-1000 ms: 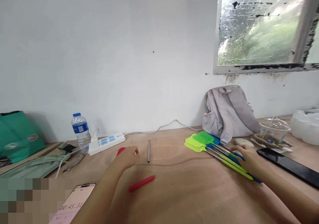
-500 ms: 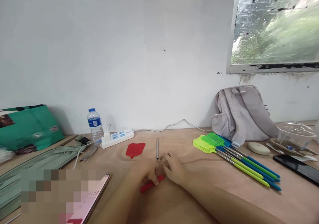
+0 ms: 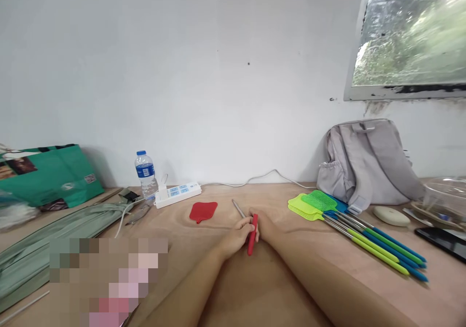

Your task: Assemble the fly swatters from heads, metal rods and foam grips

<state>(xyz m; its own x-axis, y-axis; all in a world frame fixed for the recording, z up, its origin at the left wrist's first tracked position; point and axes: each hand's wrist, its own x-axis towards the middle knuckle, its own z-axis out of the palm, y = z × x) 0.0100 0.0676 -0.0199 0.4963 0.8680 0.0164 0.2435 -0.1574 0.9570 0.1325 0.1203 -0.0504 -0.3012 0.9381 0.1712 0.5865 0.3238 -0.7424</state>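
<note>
My left hand is closed around a red plastic handle, which points upward and tilts slightly. Just behind it is my right hand, its fingers largely hidden by the handle and the left hand. A thin metal rod runs from the fingers of my right hand toward the upper left. To the left on the table lies a red fly swatter head, flat and apart from both hands.
Several fly swatters with yellow, green and blue handles lie at right, before a grey backpack. A power strip, a water bottle and a green bag stand at left. A black phone lies far right.
The red handle has been lifted and turned more upright in my left hand. The metal rod's near end has swung right, to my right hand. The view has shifted slightly.
</note>
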